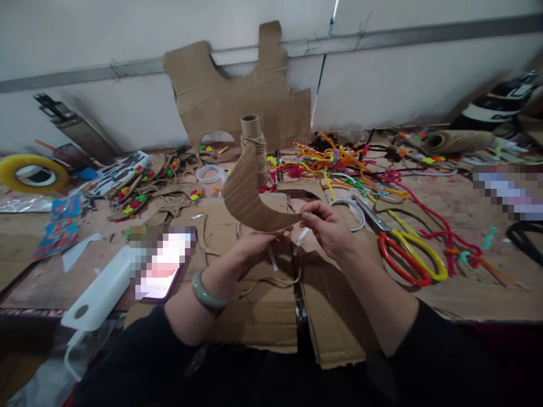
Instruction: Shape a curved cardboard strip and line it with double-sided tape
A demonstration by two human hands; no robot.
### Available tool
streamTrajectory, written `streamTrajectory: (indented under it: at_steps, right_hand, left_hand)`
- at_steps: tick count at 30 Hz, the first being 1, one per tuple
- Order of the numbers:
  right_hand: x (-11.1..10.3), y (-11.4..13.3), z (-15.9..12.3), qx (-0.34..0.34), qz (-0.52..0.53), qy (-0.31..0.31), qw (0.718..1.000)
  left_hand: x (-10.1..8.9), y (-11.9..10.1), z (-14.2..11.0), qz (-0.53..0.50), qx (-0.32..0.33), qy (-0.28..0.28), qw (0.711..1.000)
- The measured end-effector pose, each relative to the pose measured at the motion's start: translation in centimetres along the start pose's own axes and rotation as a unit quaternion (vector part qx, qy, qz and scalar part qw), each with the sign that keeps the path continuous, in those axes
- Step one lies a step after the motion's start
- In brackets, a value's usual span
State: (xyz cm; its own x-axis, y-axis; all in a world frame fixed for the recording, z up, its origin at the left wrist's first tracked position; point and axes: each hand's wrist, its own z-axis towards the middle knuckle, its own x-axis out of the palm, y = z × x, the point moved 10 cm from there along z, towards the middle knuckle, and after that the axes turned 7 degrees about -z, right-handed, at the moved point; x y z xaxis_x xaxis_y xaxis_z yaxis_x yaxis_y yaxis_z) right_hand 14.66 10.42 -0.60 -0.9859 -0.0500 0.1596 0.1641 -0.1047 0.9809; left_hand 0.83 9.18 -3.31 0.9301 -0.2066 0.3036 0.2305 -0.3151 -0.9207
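Head view. Left hand [254, 240] is raised above the surface [466, 294], fingers closed from below on the lower edge of a curved cardboard cut-out [248, 195]. A green bangle [206, 294] sits on that wrist. Right hand [328, 229] meets the cut-out at its narrow right tip, fingers pinched shut there; a white paper strip [301, 237] hangs just beneath them, and whether it is stuck to the cardboard cannot be told. The cut-out is held upright, clear of the surface, its broad end curling up and to the left.

Beneath both hands lie flat cardboard sheets [331, 316]. Red- and yellow-handled scissors [407, 254] rest just right of the right hand. A heap of coloured pipe cleaners [339, 161] lies behind them. A twine spool [254, 150] stands behind the cut-out, before a large cardboard shape [237, 90] leaning on the wall. A yellow tape roll [31, 172] lies far left; a phone [159, 265] lies near the left forearm.
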Motion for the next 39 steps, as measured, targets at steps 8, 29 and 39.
streamTrajectory:
  at_steps: [8, 29, 39]
  right_hand:
    - [0.7, -0.3, 0.1, -0.043, -0.041, 0.005, 0.998]
    - [1.0, 2.2, -1.2, -0.134, -0.275, 0.013, 0.952]
    - [-2.0, 4.7, -2.0, -0.122, -0.294, -0.032, 0.947]
  left_hand:
    - [1.1, -1.5, 0.6, -0.013, 0.147, -0.015, 0.989]
    - [0.5, -1.2, 0.2, -0.053, 0.097, -0.053, 0.992]
    - [-0.7, -1.2, 0.5, -0.059, 0.075, -0.058, 0.994]
